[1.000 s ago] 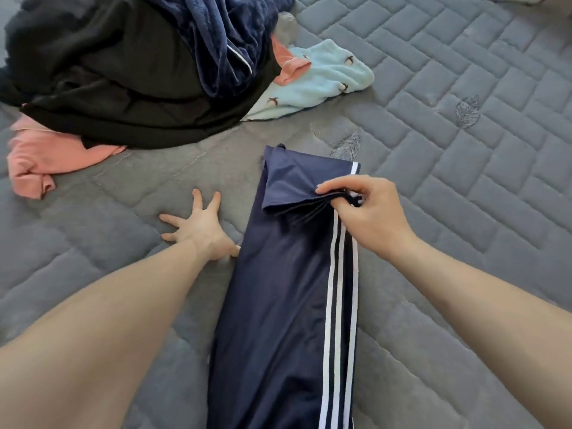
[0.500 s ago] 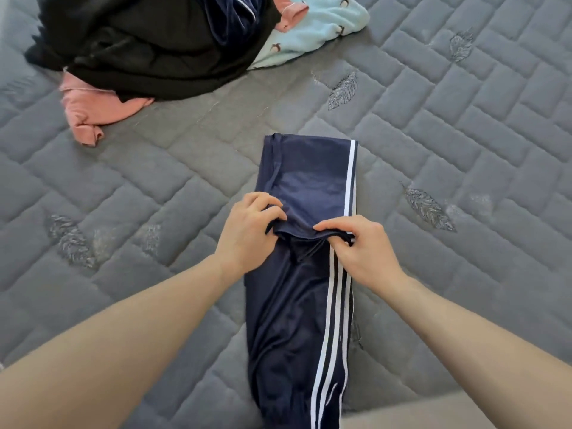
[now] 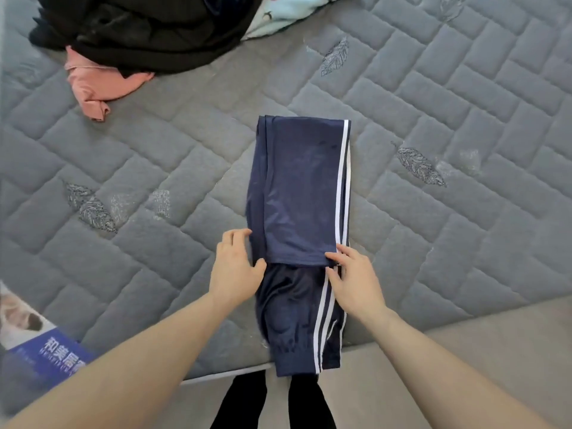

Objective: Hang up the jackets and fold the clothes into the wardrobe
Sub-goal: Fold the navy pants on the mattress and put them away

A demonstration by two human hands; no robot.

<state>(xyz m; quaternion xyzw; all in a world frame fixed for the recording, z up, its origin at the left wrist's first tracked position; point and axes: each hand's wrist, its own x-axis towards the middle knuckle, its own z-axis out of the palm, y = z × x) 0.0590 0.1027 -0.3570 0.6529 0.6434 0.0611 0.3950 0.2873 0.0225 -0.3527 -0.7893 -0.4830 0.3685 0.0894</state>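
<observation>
Two hands are on one pair of navy track trousers (image 3: 297, 187), which lies lengthwise on a grey quilted mattress (image 3: 464, 97) with its white side stripes along the right edge. The trousers' far portion is folded back over the near portion, so that a straight fabric edge runs across the garment between the hands. The cuffed near end hangs just over the mattress's front edge.

Left hand (image 3: 236, 270): fingers spread and loosely extended, palm down, resting against the left side of the garment at the level of the fold edge, the thumb touching the fabric. It does not appear to be closed on anything.

Right hand (image 3: 353, 278): fingers extended and flat, fingertips pressing on the right corner of the folded layer over the stripes. Whether the thumb pinches the fabric underneath cannot be told (that side is hidden by the hand).

Other items on the mattress, well apart from the trousers at the far left: a heap of black clothing (image 3: 145, 32), a crumpled pink garment (image 3: 96, 85) partly under it, and a light blue patterned garment (image 3: 288, 13) beside it at the top edge of view.

A blue printed label (image 3: 52, 357) with white characters sits at the mattress's near left corner. Below the mattress edge the person's legs in black (image 3: 241, 400) are visible on a pale floor (image 3: 402, 382).
</observation>
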